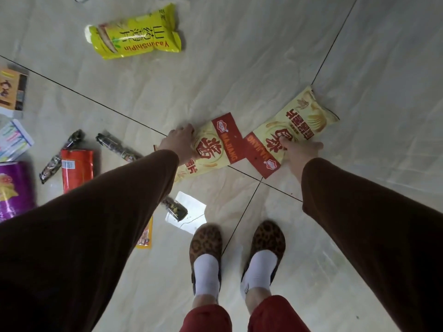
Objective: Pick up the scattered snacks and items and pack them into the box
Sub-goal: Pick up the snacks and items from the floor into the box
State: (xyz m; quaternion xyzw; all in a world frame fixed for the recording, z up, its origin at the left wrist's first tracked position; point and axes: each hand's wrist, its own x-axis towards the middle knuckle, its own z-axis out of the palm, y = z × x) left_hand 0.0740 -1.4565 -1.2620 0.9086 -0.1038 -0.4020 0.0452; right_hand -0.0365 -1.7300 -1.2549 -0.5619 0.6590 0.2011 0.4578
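Observation:
Two pale yellow chip bags with red headers lie on the tiled floor in front of my feet. My left hand [180,143] grips the left edge of the left chip bag [213,149]. My right hand [300,149] presses its fingers onto the lower edge of the right chip bag [294,125]. A bright yellow-green snack bag [136,35] lies farther away at the upper left. No box is in view.
At the left lie a red packet [76,167], a purple bag [14,188], several dark wrapped bars [117,146], a booklet [13,88] and a white card [13,140]. Under my left sleeve sit a dark bar [176,208] and an orange packet [146,236]. My slippers [236,255] stand near.

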